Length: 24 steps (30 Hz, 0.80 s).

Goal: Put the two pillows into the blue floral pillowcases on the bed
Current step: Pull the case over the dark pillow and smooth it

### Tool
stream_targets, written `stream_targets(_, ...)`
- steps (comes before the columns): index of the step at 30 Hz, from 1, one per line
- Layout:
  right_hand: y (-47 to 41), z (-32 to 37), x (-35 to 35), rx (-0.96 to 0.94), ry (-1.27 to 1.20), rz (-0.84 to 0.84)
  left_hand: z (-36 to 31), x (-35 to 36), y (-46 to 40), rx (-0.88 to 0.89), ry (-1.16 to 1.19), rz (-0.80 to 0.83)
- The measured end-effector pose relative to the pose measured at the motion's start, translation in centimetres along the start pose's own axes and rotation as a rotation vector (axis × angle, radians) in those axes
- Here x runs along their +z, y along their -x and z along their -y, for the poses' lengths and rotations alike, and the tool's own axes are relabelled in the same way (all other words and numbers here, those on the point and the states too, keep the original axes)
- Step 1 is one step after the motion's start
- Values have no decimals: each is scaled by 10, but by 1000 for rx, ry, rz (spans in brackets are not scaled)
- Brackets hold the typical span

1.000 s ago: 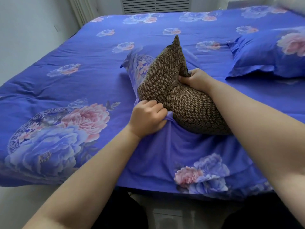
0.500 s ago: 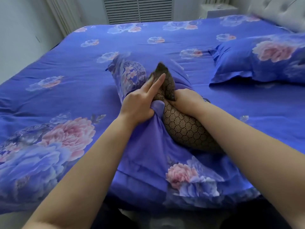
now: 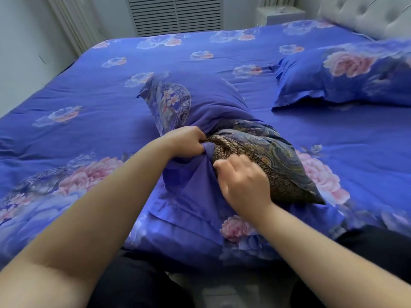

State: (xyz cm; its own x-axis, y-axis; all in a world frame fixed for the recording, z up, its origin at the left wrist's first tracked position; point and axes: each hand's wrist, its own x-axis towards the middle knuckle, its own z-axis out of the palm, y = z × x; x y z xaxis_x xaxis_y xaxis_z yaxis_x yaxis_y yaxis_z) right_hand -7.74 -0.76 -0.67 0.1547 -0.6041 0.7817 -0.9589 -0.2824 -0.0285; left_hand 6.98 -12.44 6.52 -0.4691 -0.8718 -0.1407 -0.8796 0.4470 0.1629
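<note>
While the left hand (image 3: pixel 185 142) grips the pillowcase (image 3: pixel 200 103) mouth, the pillow (image 3: pixel 262 165) runs away from the right hand's (image 3: pixel 244 183) loosely curled fingers (image 3: pixel 224 166), which press it.

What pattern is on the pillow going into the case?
Brown with a small dotted honeycomb pattern, seen in the head view.

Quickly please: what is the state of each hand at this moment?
Left hand: closed, gripping the edge of the blue floral pillowcase.
Right hand: fingers curled against the brown pillow; whether it grips cannot be told.
</note>
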Motion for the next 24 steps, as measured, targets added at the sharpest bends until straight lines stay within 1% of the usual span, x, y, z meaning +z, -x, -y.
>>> stream_targets(2,21,7,-1,140,-7,109,-7,-4,2,27,-74,8)
stream_targets(4,29,9,0,298,-32,181,-16,-9,5,55,-158,-14)
stream_targets(7,29,12,2,383,-10,246,-30,-17,13,97,-289,-75)
stream_targets(9,27,9,5,391,-10,283,-31,-16,18,197,-437,-217)
stream_targets(10,25,6,5,392,-43,273,-27,-12,18,270,-452,-307)
stream_targets(11,23,4,6,394,-89,247,-24,-10,21,323,-404,-346)
stream_targets(13,19,1,6,401,-169,213,-15,-4,25,364,-229,-326)
stream_targets(17,17,-1,7,390,-336,222,-5,1,29,262,-39,-257)
stream_targets(20,9,-2,1,452,-528,223,-2,0,28,197,69,-159)
stream_targets(21,4,-3,-1,478,-552,224,0,2,27,186,69,-139)
stream_targets(22,-3,-7,-4,502,-553,252,1,5,28,192,35,-153)
stream_targets(23,-10,-12,-5,516,-541,302,2,10,30,216,-7,-204)
stream_targets(24,-17,-18,-7,520,-521,363,3,15,32,258,-47,-296)
